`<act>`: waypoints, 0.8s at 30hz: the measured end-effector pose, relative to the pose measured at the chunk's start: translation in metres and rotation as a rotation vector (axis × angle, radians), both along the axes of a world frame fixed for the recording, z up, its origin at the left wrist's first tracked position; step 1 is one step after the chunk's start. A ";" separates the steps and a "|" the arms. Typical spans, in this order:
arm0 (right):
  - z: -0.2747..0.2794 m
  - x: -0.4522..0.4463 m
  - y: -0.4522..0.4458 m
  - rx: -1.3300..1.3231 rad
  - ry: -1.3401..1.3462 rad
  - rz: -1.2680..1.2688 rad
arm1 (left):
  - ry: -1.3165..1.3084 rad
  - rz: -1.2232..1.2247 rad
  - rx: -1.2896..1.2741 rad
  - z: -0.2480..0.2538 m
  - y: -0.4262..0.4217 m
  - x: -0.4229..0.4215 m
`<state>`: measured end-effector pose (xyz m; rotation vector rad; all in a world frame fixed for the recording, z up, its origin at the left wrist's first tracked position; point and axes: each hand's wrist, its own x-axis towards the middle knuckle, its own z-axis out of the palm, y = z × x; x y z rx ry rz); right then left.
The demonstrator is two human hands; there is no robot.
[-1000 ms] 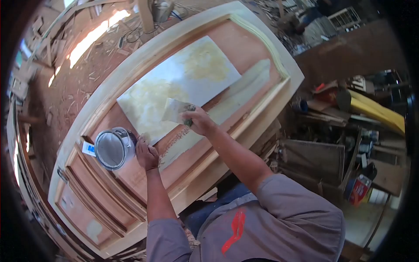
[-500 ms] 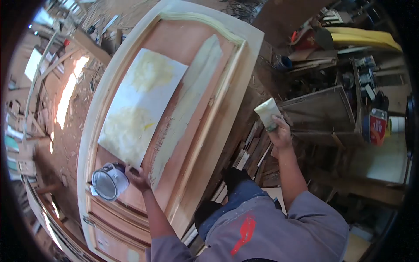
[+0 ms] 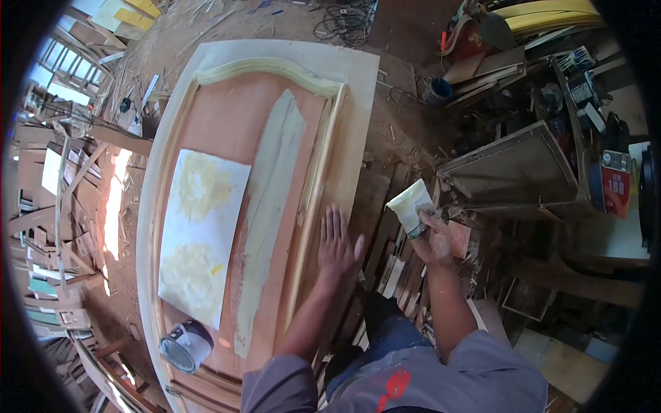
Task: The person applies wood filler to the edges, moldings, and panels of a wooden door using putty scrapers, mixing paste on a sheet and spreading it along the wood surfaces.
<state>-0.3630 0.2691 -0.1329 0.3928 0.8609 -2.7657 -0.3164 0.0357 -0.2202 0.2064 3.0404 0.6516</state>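
Note:
A large wooden door (image 3: 220, 110) with a raised arched moulding lies flat before me. My left hand (image 3: 337, 244) rests, fingers outstretched, on or just above the door's right-hand border beside the moulding. A wide putty knife (image 3: 409, 205), its blade coated in cream filler, is gripped in my right hand (image 3: 435, 239), held off to the right of the door. On the panel lies a white sheet (image 3: 231, 182) smeared with yellowish filler. Next to it runs a long pale strip of filler (image 3: 265, 206). At the sheet's lower end stands a metal can (image 3: 187, 346).
Stacked wood strips (image 3: 392, 275) lie on the floor under my arms. To the right is a wooden cabinet (image 3: 513, 168) with a red box (image 3: 615, 182) nearby. Scrap wood (image 3: 76, 227) litters the left side, and cables (image 3: 344, 24) lie beyond the door.
My left hand has left the sheet's lower corner by the can and moved right to the door's border. My right hand still holds the putty knife. The view has shifted.

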 end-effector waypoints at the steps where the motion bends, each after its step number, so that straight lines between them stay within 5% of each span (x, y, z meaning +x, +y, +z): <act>1: -0.004 -0.012 0.007 -0.012 0.008 -0.015 | 0.053 0.034 0.021 0.001 0.008 -0.045; 5: 0.006 -0.058 0.034 -0.033 0.088 -0.064 | 0.186 0.114 0.038 -0.012 0.045 -0.198; 8: 0.005 -0.077 0.059 -0.003 0.110 -0.133 | 0.029 -0.194 0.351 0.013 0.078 -0.245; 11: 0.008 -0.103 0.069 0.106 0.109 -0.165 | 0.219 -0.422 0.250 0.029 0.096 -0.248; 12: 0.002 -0.115 0.073 0.130 0.103 -0.164 | 0.299 -0.124 0.192 0.024 0.089 -0.247; 15: -0.003 -0.157 0.054 0.369 0.272 -0.083 | 0.224 -0.036 0.022 0.003 0.051 -0.222; 17: -0.002 -0.192 0.030 0.712 0.402 -0.013 | -0.003 -0.320 0.393 0.021 0.030 -0.176; 19: -0.013 -0.230 0.014 1.005 0.407 0.132 | 0.065 -0.379 0.558 0.010 0.011 -0.115; 21: -0.030 -0.258 0.001 1.191 0.466 0.251 | 0.112 -0.184 0.521 0.050 -0.009 -0.050; 24: -0.049 -0.301 -0.020 1.290 0.709 0.262 | 0.074 -0.092 0.361 0.028 -0.039 0.056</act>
